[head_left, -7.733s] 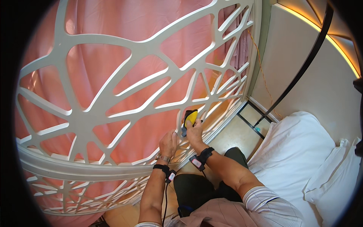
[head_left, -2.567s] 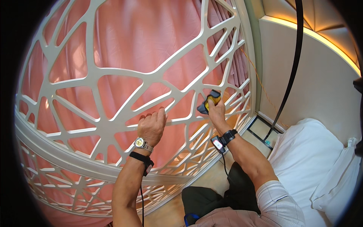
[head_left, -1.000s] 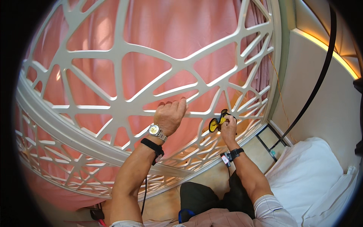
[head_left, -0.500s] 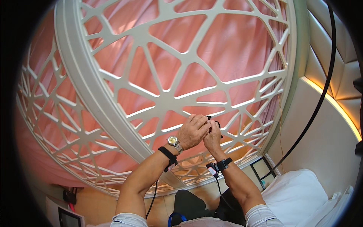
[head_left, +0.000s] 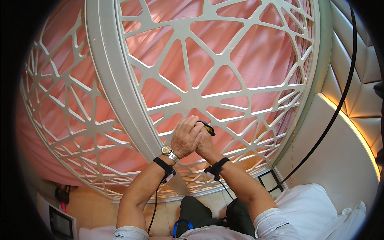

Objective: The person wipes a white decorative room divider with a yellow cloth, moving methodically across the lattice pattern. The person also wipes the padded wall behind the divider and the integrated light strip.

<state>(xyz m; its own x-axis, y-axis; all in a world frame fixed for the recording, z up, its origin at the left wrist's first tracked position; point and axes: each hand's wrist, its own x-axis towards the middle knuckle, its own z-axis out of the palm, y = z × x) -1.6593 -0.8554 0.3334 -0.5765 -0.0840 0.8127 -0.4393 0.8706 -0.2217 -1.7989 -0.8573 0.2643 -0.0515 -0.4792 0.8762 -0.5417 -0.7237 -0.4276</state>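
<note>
My left hand (head_left: 185, 138) and my right hand (head_left: 205, 145) are pressed together in front of a white lattice screen (head_left: 192, 97). A small pair of black-framed glasses (head_left: 207, 128) with a yellowish lens sticks out beyond my fingers. My right fingers are curled round the glasses. The left fingers lie closed over the right ones, at the near end of the black frame. Most of the glasses is hidden by both hands. The left wrist bears a watch (head_left: 167, 151) and a black strap; another black strap (head_left: 216, 168) circles my right wrist.
Pink curtain (head_left: 236, 52) hangs behind the lattice. A pale upright post (head_left: 120, 80) divides the screen. White bedding (head_left: 306, 204) lies at the right, below a padded wall with a lit strip. Thin black cables run from both wrist straps; a thicker cable (head_left: 326, 132) hangs at the right.
Both hands have shifted left together, with the glasses turned so that a yellowish lens shows. The view has swung slightly, so the lattice and post sit farther right.
</note>
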